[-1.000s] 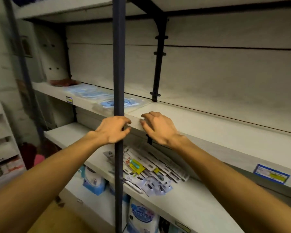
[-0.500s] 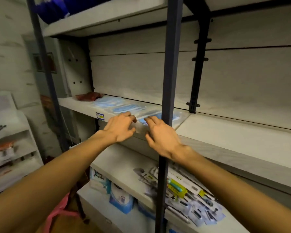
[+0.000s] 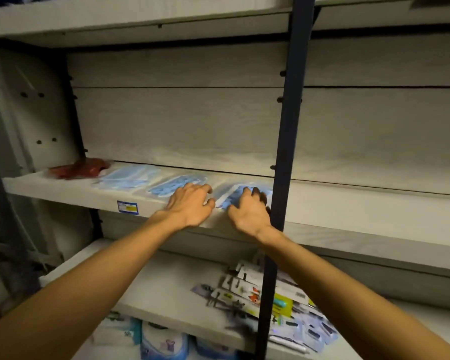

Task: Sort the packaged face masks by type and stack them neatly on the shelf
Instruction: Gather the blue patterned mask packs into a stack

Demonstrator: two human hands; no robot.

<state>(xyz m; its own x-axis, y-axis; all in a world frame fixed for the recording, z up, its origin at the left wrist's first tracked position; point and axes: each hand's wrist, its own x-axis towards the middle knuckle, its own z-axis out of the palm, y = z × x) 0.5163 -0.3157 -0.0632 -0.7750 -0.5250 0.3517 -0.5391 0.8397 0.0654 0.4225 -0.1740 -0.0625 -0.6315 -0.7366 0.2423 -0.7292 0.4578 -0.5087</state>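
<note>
A: 3 blue mask packs in a row on the middle shelf (image 3: 63,193), all lying flat. The right pack (image 3: 240,194) sits at 12 o'clock, hard by the dark post (image 3: 287,141).

B: And the right hand (image 3: 248,213) is on it: fingers curled down over its near end, thumb at the shelf's front edge. Whether it grips or only presses, I cannot tell.

A: The left hand (image 3: 190,205) sits at 11 o'clock from centre, fingers loosely bent and a little spread, palm down. Its fingertips rest on the near end of the middle pack (image 3: 176,185). It holds nothing that I can see.

B: The 2 hands are just beside each other, apart by a narrow gap.

A: At 10 o'clock, the left pack (image 3: 126,176), paler blue, untouched. Beyond it a red pack (image 3: 79,168) at the shelf's far left end.

B: A price tag (image 3: 127,207) on the front edge, left of the left wrist.

A: Down at 5 o'clock, the lower shelf (image 3: 164,289) carries a loose heap of carded goods (image 3: 247,292), fanned out either side of the post.

B: And at 6 o'clock, below that, blue-and-white bags (image 3: 164,342), blurred, print unreadable.
</note>
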